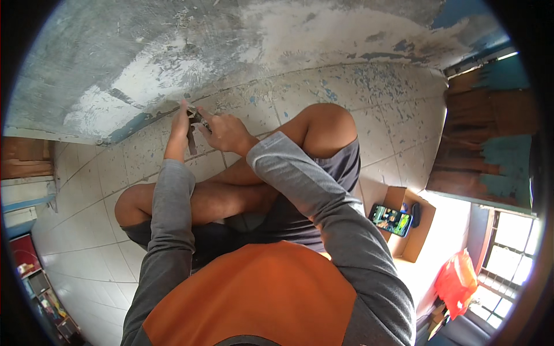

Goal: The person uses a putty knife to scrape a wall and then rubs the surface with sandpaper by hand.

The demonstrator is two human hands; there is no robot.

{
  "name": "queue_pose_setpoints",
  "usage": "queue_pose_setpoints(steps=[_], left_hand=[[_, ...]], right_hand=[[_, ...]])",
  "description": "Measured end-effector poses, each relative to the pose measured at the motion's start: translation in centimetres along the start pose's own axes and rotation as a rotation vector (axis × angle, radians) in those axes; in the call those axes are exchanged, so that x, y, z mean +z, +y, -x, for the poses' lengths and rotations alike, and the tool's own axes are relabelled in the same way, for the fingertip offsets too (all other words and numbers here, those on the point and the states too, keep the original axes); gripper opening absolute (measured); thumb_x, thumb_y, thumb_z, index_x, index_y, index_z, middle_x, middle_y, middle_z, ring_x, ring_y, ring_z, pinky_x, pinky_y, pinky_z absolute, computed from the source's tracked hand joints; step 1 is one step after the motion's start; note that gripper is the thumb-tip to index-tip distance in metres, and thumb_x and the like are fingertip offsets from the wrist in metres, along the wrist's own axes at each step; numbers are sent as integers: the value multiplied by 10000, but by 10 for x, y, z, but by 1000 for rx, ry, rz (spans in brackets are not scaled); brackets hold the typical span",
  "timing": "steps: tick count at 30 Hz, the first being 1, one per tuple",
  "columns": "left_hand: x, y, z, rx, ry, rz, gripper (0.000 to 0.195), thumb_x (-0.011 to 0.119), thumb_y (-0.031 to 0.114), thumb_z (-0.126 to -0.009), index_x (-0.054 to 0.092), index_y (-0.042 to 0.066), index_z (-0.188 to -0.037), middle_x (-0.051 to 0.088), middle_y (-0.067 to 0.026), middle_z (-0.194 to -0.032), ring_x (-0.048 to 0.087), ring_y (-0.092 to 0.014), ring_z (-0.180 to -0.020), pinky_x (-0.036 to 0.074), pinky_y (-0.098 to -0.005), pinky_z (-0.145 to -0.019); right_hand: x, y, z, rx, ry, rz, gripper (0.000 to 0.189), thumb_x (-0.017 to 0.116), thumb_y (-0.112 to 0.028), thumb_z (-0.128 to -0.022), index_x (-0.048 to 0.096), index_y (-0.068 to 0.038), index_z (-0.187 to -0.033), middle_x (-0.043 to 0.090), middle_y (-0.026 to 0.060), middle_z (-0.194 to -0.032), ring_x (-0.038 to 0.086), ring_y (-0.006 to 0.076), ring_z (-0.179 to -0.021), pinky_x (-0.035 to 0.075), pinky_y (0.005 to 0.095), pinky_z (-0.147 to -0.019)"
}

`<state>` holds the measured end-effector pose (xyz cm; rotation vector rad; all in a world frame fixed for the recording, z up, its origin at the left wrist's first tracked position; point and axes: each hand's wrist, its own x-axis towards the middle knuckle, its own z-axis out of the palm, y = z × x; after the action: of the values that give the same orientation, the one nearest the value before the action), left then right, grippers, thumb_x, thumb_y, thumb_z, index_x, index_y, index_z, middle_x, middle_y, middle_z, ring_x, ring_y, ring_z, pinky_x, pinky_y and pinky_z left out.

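Both hands meet low in front of the peeling wall (151, 73), just above the floor. My left hand (176, 127) is held upright with its fingers towards the wall, against a narrow, flat brown piece (192, 142) whose lower end sticks out below. From the right, my right hand (227, 132) reaches in, its fingers and thumb closed around the upper part of the same piece. Something pale and dark shows between the fingertips, too small and covered to name. White and grey patches of bare plaster and scraped paint mark the wall beside the hands.
Paint flakes lie scattered over the tiled floor (381, 116) along the wall's foot. My crossed legs (229, 201) lie below the hands. To the right are a cardboard box (417, 242) with a smartphone (391, 219) on it, a weathered wooden panel (467, 142) and a red plastic bag (456, 281).
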<state>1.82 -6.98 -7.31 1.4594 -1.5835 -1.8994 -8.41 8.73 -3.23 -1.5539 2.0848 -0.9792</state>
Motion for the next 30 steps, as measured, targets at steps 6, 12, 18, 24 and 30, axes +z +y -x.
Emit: queue_pose_setpoints(steps=[6,12,18,24,30], left_hand=[[-20,-6,1,-48,24,315,583,213,544,-1016,565,130,-1228,675,-3,-1151,583,-151,-870,392,-322,-636],[-41,-13,-4,-58,124,646,699,76,575,-997,568,136,-1227,663,-31,-1163,576,-205,-878,425,-354,-663],[-48,-13,-8,29,249,759,712,45,556,-996,575,136,-1221,649,-36,-1195,574,-230,-1009,455,-392,-863],[-39,-7,-2,-25,342,840,652,105,544,-1004,577,139,-1198,644,3,-1171,542,-198,-1088,379,-444,-1013],[-42,-11,-10,3,309,949,550,175,479,-1010,587,152,-1171,647,23,-1141,544,-179,-1073,385,-437,-997]], right_hand=[[8,1,7,-106,-64,118,556,583,-292,-892,432,-119,-1399,663,201,-909,659,385,-826,521,481,-721],[20,8,-1,-59,-83,164,477,640,-298,-846,536,-127,-1279,669,171,-916,669,356,-827,528,461,-697],[12,2,-9,6,-23,117,352,690,-352,-797,650,-90,-1028,683,161,-852,674,343,-829,533,461,-702],[8,-6,-11,59,-173,5,505,675,-546,-765,668,-78,-957,680,179,-847,669,370,-832,528,471,-741],[1,-9,-13,113,-250,-87,526,626,-552,-817,657,-44,-949,680,199,-873,661,378,-872,516,477,-762]])
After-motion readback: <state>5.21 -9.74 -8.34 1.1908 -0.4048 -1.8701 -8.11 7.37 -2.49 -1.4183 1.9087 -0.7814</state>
